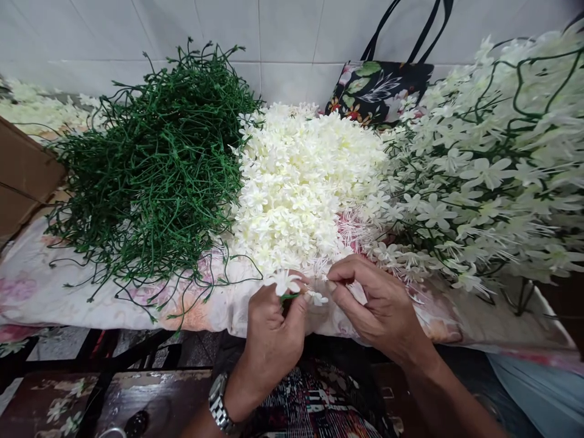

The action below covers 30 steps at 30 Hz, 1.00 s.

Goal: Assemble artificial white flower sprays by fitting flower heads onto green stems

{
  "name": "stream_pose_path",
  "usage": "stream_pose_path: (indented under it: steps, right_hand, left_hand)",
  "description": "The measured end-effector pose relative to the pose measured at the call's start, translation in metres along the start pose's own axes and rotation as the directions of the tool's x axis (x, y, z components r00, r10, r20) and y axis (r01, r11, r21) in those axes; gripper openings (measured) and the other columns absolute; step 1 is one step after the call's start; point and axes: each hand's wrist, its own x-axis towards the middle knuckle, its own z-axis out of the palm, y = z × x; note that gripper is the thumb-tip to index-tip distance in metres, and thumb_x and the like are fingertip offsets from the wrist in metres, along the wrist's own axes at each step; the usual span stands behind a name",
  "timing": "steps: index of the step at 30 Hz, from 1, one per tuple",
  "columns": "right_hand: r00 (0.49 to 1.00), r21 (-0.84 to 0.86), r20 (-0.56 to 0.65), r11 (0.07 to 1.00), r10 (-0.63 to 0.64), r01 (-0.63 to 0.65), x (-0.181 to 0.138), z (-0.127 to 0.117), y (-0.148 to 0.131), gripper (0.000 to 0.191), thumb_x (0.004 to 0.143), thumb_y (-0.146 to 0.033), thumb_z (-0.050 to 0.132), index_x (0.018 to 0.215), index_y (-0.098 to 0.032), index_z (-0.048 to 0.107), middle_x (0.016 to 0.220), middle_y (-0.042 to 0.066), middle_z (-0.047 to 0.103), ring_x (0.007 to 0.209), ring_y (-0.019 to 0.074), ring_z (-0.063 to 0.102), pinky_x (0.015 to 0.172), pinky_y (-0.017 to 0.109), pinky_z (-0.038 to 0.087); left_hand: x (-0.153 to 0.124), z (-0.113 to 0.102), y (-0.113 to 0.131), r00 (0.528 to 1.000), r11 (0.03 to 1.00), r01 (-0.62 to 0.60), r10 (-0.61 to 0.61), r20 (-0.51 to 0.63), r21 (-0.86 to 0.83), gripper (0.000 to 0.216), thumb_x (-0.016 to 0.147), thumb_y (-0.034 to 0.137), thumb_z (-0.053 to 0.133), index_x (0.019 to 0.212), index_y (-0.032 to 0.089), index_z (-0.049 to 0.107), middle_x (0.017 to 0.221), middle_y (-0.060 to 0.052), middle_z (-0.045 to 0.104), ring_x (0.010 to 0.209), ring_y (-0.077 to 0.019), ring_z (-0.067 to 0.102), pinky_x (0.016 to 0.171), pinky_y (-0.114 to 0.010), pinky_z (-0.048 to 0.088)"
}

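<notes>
My left hand (278, 328) is closed around a green plastic stem that carries a white artificial flower (283, 282). A second small white bloom (316, 298) shows at its fingertips. Just to the right, my right hand (374, 304) pinches a small white flower piece (325, 277) between thumb and forefinger; its exact form is too small to make out. The two hands are close together but apart. Behind them lies a heap of loose white flower heads (301, 182). A pile of bare green stems (168, 164) is at the left of it.
Finished-looking white flowers on green stems (483, 182) are bunched at the right. A floral cloth (182, 298) covers the table. A black flowered bag (383, 91) leans on the tiled wall (292, 30). A cardboard box (27, 170) stands at the left edge.
</notes>
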Motion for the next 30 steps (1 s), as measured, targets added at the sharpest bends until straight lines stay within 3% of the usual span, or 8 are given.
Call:
stream_pose_path:
  steps: [6, 13, 16, 23, 30]
  right_hand:
    - [0.995, -0.041, -0.056, 0.996, 0.079, -0.081, -0.009, -0.01, 0.004, 0.01, 0.082, -0.01, 0.052, 0.08, -0.02, 0.054, 0.068, -0.002, 0.055, 0.06, 0.0092, 0.051, 0.056, 0.021, 0.041]
    - [0.991, 0.02, 0.071, 0.993, 0.113, -0.114, -0.017, -0.007, -0.017, 0.013, 0.082, -0.009, 0.051, 0.074, -0.02, 0.053, 0.06, -0.005, 0.052, 0.052, 0.0062, 0.047, 0.05, 0.017, 0.038]
    - [0.988, -0.013, 0.074, 0.991, 0.137, -0.136, -0.017, 0.003, -0.019, 0.013, 0.081, -0.009, 0.048, 0.073, -0.018, 0.054, 0.06, -0.004, 0.052, 0.053, 0.0066, 0.047, 0.051, 0.018, 0.038]
    - [0.984, -0.058, 0.042, 0.984, 0.172, -0.17, -0.015, 0.01, -0.015, 0.014, 0.081, -0.011, 0.048, 0.069, -0.016, 0.053, 0.058, -0.004, 0.05, 0.05, 0.0065, 0.046, 0.049, 0.018, 0.036]
    - [0.967, 0.024, 0.066, 0.968, 0.248, -0.25, -0.018, 0.012, -0.016, 0.015, 0.08, -0.012, 0.048, 0.068, -0.017, 0.055, 0.056, -0.005, 0.051, 0.05, 0.0062, 0.045, 0.049, 0.017, 0.037]
  left_hand:
    - [0.004, 0.006, 0.0, 0.996, 0.996, 0.078, -0.076, -0.049, 0.047, 0.011, 0.072, 0.013, 0.056, 0.062, 0.018, 0.057, 0.077, -0.006, 0.065, 0.072, -0.0182, 0.06, 0.067, -0.03, 0.045]
    - [0.005, 0.002, 0.01, 0.986, 0.997, 0.061, -0.068, -0.149, -0.048, 0.012, 0.069, 0.011, 0.058, 0.059, 0.017, 0.057, 0.064, 0.0, 0.061, 0.058, -0.0115, 0.056, 0.055, -0.021, 0.045]
    - [0.002, 0.003, 0.009, 0.984, 0.999, -0.028, 0.024, -0.176, -0.016, 0.011, 0.071, 0.011, 0.059, 0.061, 0.017, 0.059, 0.067, 0.0, 0.064, 0.062, -0.0117, 0.06, 0.055, -0.02, 0.047]
    - [-0.008, 0.002, -0.003, 0.95, 0.947, -0.278, 0.295, -0.098, 0.16, 0.015, 0.078, 0.004, 0.054, 0.077, 0.018, 0.06, 0.078, -0.002, 0.063, 0.075, -0.013, 0.063, 0.067, -0.022, 0.052]
    - [-0.011, -0.006, -0.004, 0.927, 0.899, -0.371, 0.375, 0.029, 0.233, 0.019, 0.08, 0.002, 0.051, 0.084, 0.018, 0.062, 0.083, -0.003, 0.065, 0.076, -0.0128, 0.063, 0.067, -0.022, 0.053]
